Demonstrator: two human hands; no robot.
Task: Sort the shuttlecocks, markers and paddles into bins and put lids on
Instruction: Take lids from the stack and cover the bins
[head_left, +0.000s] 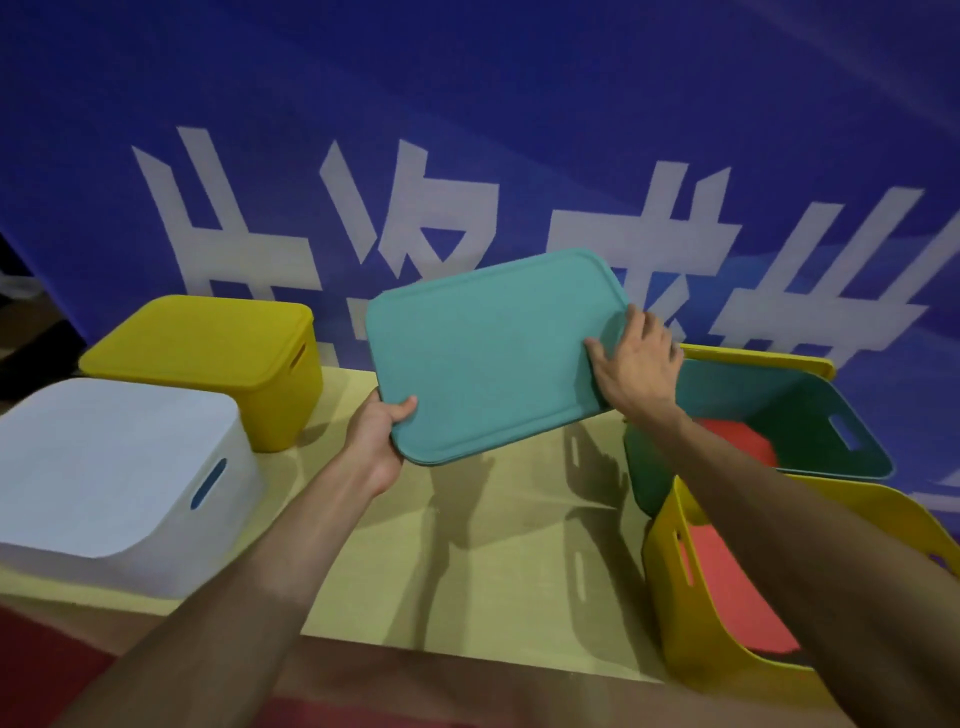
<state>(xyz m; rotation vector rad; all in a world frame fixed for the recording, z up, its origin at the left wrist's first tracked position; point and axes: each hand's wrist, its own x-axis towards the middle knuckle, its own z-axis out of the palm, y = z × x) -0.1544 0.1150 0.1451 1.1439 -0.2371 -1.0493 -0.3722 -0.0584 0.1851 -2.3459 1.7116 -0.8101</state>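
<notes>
I see the teal lid (488, 353) tilted in the air above mid-bench (493, 545); left hand (379, 436) clamps its near-left corner, thumb on top; right hand (636, 358) grasps its right edge, beside the open green bin (810, 410).

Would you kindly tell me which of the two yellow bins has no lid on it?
The near-right yellow bin, open with a red thing inside. The far-left yellow bin, behind the white bin, is already lidded.
</notes>
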